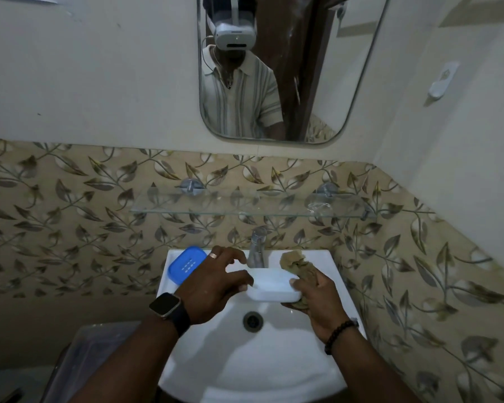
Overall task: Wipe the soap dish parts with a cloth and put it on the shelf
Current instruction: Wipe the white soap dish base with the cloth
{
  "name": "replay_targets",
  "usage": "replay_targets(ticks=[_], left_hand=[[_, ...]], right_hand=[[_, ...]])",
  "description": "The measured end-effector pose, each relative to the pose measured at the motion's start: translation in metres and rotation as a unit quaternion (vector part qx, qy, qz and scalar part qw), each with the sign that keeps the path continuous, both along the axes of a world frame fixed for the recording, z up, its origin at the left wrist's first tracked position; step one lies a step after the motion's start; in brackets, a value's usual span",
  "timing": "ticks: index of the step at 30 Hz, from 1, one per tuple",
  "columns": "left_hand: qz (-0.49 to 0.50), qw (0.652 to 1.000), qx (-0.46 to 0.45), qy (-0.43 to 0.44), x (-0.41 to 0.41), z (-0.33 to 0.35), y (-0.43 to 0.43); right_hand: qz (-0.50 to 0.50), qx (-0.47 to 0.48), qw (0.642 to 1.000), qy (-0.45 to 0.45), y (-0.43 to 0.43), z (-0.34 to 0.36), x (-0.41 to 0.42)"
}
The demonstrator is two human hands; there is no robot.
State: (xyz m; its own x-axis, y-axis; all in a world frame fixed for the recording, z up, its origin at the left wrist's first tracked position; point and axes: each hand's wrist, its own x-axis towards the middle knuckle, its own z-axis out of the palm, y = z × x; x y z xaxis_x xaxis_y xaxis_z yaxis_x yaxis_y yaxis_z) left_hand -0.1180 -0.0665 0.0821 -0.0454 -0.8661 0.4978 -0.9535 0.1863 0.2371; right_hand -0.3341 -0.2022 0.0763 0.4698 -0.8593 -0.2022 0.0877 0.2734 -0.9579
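White tray point(269, 287): between hands.
Left hand point(213, 283): pinches its left end.
Right hand point(317, 298): grips cloth point(298, 267) at right end.

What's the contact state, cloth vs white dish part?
Touching. Head view: the cloth, gripped by the right hand, wraps under the right end of the white dish part with no gap.
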Motion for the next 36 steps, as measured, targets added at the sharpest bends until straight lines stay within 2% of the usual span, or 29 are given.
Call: replay_targets(ticks=[2, 3, 5, 7, 9, 10, 11, 15, 19, 27, 36], left_hand=[[0.011, 0.986, 0.026, 0.166, -0.006, -0.004, 0.003], [0.007, 0.96, 0.036, 0.279, -0.014, -0.006, 0.005], [0.024, 0.872, 0.039, 0.487, -0.035, -0.01, 0.008], [0.059, 0.758, 0.036, 0.649, -0.055, -0.016, 0.007], [0.08, 0.645, 0.044, 0.759, -0.067, -0.022, 0.008], [0.088, 0.608, 0.056, 0.787, -0.069, -0.025, 0.009], [0.097, 0.588, 0.069, 0.8, -0.069, -0.027, 0.011], [0.129, 0.549, 0.059, 0.823, -0.063, -0.03, 0.014], [0.149, 0.548, 0.016, 0.823, -0.056, -0.029, 0.015], [0.16, 0.509, 0.016, 0.846, -0.047, -0.033, 0.019], [0.169, 0.497, 0.03, 0.85, -0.037, -0.04, 0.02]], right_hand=[[-0.054, -0.048, 0.997, 0.008, 0.004, -0.005, 0.004], [-0.079, -0.075, 0.994, 0.025, 0.007, -0.008, 0.006], [-0.119, -0.153, 0.976, 0.098, 0.012, -0.016, 0.011], [-0.14, -0.232, 0.949, 0.165, 0.017, -0.023, 0.013], [-0.151, -0.276, 0.927, 0.202, 0.02, -0.029, 0.013], [-0.154, -0.285, 0.921, 0.217, 0.021, -0.032, 0.013], [-0.154, -0.287, 0.919, 0.223, 0.021, -0.035, 0.013], [-0.138, -0.247, 0.941, 0.185, 0.025, -0.037, 0.016], [-0.1, -0.185, 0.965, 0.155, 0.032, -0.033, 0.022], [-0.096, -0.135, 0.975, 0.145, 0.041, -0.026, 0.026], [-0.122, 0.013, 0.992, 0.024, 0.022, -0.028, 0.017]])
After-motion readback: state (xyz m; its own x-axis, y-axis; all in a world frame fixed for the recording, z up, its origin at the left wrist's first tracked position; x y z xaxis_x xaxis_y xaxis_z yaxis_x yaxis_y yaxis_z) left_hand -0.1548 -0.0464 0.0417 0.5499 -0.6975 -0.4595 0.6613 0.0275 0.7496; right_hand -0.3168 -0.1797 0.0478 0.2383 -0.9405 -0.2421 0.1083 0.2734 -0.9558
